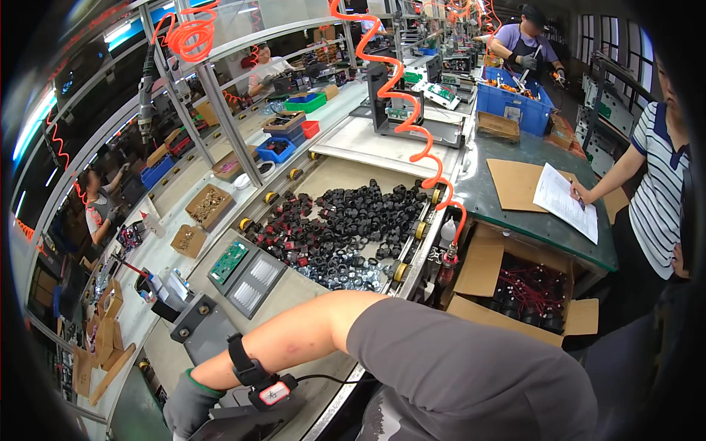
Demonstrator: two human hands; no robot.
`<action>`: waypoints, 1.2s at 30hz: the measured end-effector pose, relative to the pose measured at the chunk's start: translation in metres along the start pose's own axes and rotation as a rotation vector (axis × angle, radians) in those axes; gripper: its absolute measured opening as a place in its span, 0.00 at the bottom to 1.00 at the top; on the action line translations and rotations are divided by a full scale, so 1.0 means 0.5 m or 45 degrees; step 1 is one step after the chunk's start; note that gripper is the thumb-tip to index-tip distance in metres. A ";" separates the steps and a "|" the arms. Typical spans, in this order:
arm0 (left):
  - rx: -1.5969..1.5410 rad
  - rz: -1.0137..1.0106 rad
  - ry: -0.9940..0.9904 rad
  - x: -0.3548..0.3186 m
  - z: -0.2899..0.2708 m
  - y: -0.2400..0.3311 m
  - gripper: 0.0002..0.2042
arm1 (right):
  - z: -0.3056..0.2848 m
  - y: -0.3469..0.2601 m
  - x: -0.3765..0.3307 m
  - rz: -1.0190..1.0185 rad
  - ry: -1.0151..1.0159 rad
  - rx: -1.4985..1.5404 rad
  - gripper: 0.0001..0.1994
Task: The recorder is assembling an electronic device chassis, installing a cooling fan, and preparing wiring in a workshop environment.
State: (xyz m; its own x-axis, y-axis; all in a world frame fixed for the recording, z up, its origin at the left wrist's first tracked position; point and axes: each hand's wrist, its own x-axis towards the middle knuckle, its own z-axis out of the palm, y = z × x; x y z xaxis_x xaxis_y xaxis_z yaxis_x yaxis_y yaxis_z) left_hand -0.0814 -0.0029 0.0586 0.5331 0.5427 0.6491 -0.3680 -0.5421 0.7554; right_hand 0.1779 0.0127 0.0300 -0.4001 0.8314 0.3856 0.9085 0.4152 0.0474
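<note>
My left hand (pixel 188 403) wears a grey glove and reaches to the lower left, with the bare forearm bent at the elbow and a grey sleeve above it. A black wrist strap (pixel 246 364) carries a small device with a red label and a thin cable. The hand rests at the edge of a dark grey flat part (pixel 246 425) on the bench; its fingers are cut off by the picture's rim. A grey metal block (pixel 197 316) stands just beyond the hand. My right hand is out of view.
A pile of black and red plastic parts (pixel 346 220) and silver nuts (pixel 346 275) fills the roller tray ahead. An orange coiled hose (pixel 412 125) hangs over it. A cardboard box of wired parts (pixel 529 294) sits right. A person in a striped shirt (pixel 662 184) writes on paper.
</note>
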 end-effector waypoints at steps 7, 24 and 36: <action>0.026 -0.034 0.114 -0.015 -0.029 -0.032 0.08 | -0.053 -0.160 0.025 0.683 0.197 1.489 0.18; -0.042 -0.214 0.067 -0.010 -0.052 -0.033 0.15 | -0.062 -0.176 0.032 0.848 0.135 1.506 0.18; 0.450 0.182 -0.107 0.019 -0.065 -0.034 0.15 | -0.076 -0.194 0.028 0.841 0.213 1.415 0.17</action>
State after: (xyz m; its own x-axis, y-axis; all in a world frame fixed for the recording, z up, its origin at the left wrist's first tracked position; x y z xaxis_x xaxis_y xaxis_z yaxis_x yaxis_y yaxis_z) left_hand -0.0949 0.0326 0.0548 0.5615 0.3989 0.7250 -0.1658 -0.8041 0.5709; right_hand 0.0887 -0.0300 0.0660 0.1742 0.9722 0.1562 0.3095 0.0966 -0.9460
